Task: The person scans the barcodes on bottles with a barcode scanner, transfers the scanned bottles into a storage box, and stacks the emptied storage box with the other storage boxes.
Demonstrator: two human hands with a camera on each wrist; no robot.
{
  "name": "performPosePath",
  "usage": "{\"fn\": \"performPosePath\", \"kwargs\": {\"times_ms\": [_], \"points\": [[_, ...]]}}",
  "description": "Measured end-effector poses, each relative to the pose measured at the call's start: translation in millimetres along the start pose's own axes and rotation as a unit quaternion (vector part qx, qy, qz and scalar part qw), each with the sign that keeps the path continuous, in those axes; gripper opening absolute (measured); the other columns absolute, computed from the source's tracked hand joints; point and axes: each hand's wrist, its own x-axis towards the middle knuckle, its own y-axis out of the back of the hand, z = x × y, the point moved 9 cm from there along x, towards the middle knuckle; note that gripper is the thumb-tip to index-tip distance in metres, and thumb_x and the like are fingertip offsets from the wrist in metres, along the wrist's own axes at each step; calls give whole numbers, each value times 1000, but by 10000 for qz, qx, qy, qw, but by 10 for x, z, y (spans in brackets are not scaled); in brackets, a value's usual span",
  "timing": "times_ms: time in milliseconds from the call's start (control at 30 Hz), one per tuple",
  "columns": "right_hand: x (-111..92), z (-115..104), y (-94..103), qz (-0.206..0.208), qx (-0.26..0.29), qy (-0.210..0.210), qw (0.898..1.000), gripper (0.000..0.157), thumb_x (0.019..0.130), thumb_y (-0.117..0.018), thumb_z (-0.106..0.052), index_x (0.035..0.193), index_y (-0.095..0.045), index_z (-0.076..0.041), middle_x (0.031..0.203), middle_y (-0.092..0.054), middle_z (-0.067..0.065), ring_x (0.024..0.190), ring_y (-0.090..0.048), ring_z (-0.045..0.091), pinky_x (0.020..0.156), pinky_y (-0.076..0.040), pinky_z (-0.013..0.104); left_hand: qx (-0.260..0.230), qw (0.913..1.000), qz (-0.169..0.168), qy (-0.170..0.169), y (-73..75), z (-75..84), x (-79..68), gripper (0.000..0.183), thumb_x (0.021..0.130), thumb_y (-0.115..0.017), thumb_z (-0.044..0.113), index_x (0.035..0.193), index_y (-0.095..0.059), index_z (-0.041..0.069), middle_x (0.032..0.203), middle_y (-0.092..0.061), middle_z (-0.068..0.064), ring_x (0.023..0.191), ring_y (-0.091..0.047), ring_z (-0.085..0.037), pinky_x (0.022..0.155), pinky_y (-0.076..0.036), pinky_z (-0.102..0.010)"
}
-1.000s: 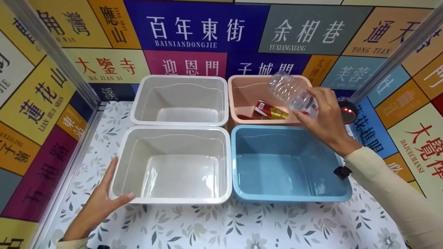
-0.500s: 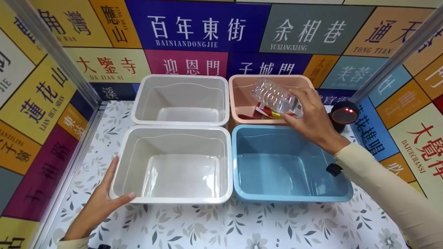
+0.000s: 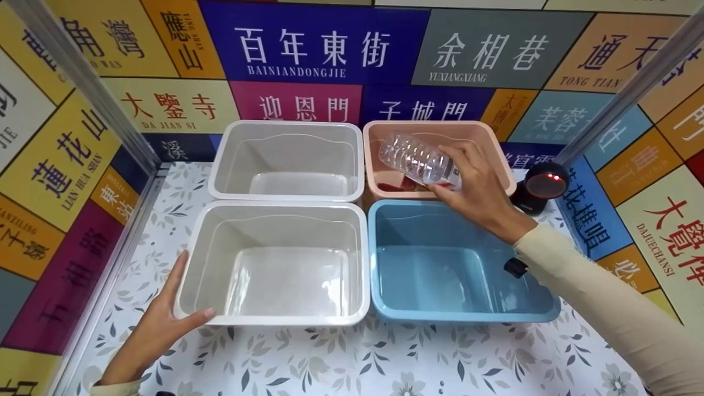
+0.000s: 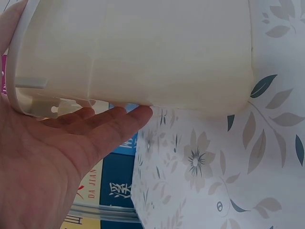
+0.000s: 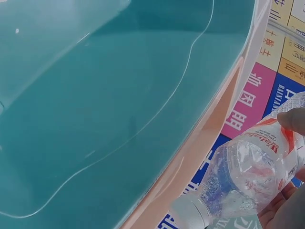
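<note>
My right hand (image 3: 478,190) grips a clear plastic bottle (image 3: 410,157) near its labelled part, holding it tilted over the salmon-pink bin (image 3: 503,162). Red packaging (image 3: 390,187) shows inside that bin, partly hidden by the bottle. The right wrist view shows the red-and-white label (image 5: 271,136) and a whitish cap (image 5: 190,210). At the front left, my left hand (image 3: 159,324) touches the corner of a white bin (image 3: 286,319), its thumb by the front rim. The left wrist view shows its fingers (image 4: 119,126) extended along the bin's outer side.
A blue bin (image 3: 467,314) stands in front of the pink one. Behind the front white bin is a grey-white bin (image 3: 286,195). A black device with red lights (image 3: 542,187) stands right of the pink bin. Printed panels (image 3: 313,44) enclose the floral-covered table (image 3: 330,363).
My right hand has moved left with the bottle, from the pink bin's right side further over it, covering more of the packaging. The left hand has stayed in place.
</note>
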Motion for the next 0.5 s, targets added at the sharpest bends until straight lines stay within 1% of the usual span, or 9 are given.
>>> {"fn": "performPosePath", "kwargs": {"times_ms": [167, 267, 367, 500], "points": [[30, -58, -52, -4, -57, 154, 9999, 74, 85, -96, -8, 148, -61, 6, 138, -60, 25, 131, -54, 38, 109, -51, 49, 63, 10000, -9, 55, 5, -21, 9, 122, 98, -84, 23, 175, 6, 49, 185, -5, -14, 149, -40, -49, 113, -41, -77], [53, -96, -82, -18, -37, 210, 9998, 73, 86, -95, -9, 148, -61, 6, 137, -60, 25, 129, -53, 40, 109, -49, 49, 98, 9999, -19, 66, 6, -22, 13, 122, 98, -84, 23, 174, 7, 49, 185, -4, -12, 149, -40, -48, 113, -41, -76], [75, -123, -129, -62, 45, 200, 9998, 72, 87, -94, -9, 149, -60, 6, 138, -59, 24, 128, -53, 39, 109, -48, 50, 113, 9998, -21, 133, 7, -24, 10, 121, 98, -84, 25, 174, 7, 50, 185, -4, -12, 148, -41, -47, 113, -42, -74], [101, -168, -207, -146, 105, 212, 9996, 72, 88, -94, -9, 150, -60, 5, 139, -59, 22, 127, -54, 36, 107, -51, 47, 110, 9998, -12, 165, 8, -21, 5, 121, 98, -84, 26, 174, 7, 51, 185, -4, -12, 148, -41, -47, 113, -44, -72]]}}
